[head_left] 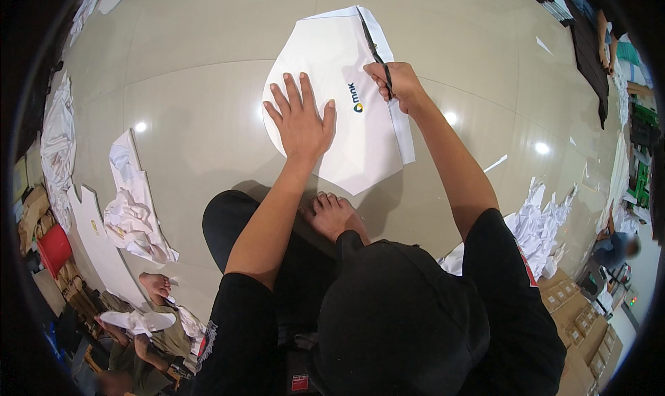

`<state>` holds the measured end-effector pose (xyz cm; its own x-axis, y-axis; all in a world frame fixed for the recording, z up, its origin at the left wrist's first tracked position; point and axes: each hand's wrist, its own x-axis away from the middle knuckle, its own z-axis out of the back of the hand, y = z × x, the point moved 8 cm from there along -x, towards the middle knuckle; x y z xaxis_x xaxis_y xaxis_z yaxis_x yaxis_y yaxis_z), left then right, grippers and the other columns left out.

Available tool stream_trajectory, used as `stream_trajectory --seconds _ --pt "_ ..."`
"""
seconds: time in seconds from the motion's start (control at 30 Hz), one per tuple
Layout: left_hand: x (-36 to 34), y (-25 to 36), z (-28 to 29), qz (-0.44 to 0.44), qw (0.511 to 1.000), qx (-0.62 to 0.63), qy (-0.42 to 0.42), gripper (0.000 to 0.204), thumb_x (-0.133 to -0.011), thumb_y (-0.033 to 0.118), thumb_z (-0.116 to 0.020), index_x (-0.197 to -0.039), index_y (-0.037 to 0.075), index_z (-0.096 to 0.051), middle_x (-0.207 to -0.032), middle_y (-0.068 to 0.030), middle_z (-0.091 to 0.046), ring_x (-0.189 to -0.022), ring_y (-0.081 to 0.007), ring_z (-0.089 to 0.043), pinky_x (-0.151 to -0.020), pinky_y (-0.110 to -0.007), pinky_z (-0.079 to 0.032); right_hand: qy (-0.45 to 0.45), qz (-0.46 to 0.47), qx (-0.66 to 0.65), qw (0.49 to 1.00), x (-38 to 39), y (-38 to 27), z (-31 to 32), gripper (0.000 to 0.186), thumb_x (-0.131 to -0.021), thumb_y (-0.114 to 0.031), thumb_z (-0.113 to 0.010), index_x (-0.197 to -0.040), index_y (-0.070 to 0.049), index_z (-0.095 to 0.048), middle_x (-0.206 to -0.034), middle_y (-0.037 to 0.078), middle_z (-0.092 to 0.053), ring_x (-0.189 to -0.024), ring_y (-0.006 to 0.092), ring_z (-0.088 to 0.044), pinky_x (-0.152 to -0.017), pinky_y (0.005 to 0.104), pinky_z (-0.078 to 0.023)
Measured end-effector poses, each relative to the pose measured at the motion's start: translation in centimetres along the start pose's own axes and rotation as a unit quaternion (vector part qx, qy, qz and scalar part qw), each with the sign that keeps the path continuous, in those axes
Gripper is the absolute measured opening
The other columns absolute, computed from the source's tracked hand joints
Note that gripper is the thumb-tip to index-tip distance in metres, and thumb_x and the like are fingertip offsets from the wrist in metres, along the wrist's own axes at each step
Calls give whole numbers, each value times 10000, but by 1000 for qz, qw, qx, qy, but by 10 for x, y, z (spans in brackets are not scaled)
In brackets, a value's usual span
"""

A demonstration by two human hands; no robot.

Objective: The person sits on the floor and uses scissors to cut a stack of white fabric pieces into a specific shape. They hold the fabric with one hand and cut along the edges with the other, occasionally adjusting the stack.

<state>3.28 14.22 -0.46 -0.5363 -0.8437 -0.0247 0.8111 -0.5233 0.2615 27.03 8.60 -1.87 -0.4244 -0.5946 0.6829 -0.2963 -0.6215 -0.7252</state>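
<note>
lettering [351,91] on the white panel [353,147] is short, dark blue and set sideways, right of the panel's middle. rounded emblem [358,107] in blue, green and yellow sits just below it. small red patch [299,382] at bottom center of frame, print too small to read.

panel lies flat on tile floor [208,112], upper center of frame. thin sheet; paper or cloth, can't tell. left edge bulges round, top edge is short, bottom narrows to a blunt point. narrow white strip [404,136] runs down its right side.

left hand [299,126]: palm down on the panel's left half, fingers spread wide, gripping nothing. right hand [395,84]: fingers curled round the handles of black scissors [367,32] at the panel's upper right. blades point up the frame, tip at the top edge. blade gap: can't tell.

edges: bare foot [337,216] is just below the bottom point, tightest spot. tile shows along the panel's left, top and right. white garment [131,212] is well apart, left of frame; white scraps [544,212] well apart, lower right. thin sliver [496,163] lies just beside the right forearm [457,157].
</note>
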Motion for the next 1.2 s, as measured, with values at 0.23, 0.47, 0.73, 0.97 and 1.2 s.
stream_trajectory --seconds 0.23,0.47,0.73,0.97,1.2 --pt "1 -1 0 0 1000 -3 0 863 -1103 561 -482 -1753 32 -275 -1823 -295 -164 -1672 -570 -50 -1305 -746 -19 -10 16 -2 1000 2 -1 0 298 -856 -199 -854 -719 -65 -627 -637 10 -564 -503 114 -506 -470 315 -398" --pt "0 1 1 -4 1000 11 8 863 -1100 559 -491 -1749 27 -287 -1820 -302 -168 -1670 -577 -50 -1303 -748 -16 -12 6 13 1000 3 0 2 291 -891 -221 -839 -744 -90 -625 -643 -16 -562 -503 95 -502 -480 288 -394" --pt "0 0 1 -3 1000 13 8 857 -1100 553 -492 -1744 22 -297 -1816 -301 -183 -1666 -581 -61 -1301 -750 -19 -11 9 19 1000 1 -18 -6 319 -908 -282 -827 -729 -129 -612 -634 -38 -549 -494 83 -492 -479 279 -389" --pt "0 1 1 -1 1000 1 6 858 -1101 557 -491 -1744 23 -296 -1816 -299 -184 -1668 -576 -63 -1302 -751 -25 -21 26 -2 999 -2 -13 -6 281 -902 -207 -810 -728 -117 -608 -639 -41 -549 -500 77 -499 -474 274 -390" --pt "0 0 1 0 1000 0 3 866 -1099 564 -488 -1750 30 -283 -1817 -298 -182 -1669 -574 -59 -1304 -748 -25 -28 33 -1 999 -2 -15 -5 274 -896 -179 -800 -728 -96 -600 -650 -31 -543 -520 75 -494 -477 275 -388"
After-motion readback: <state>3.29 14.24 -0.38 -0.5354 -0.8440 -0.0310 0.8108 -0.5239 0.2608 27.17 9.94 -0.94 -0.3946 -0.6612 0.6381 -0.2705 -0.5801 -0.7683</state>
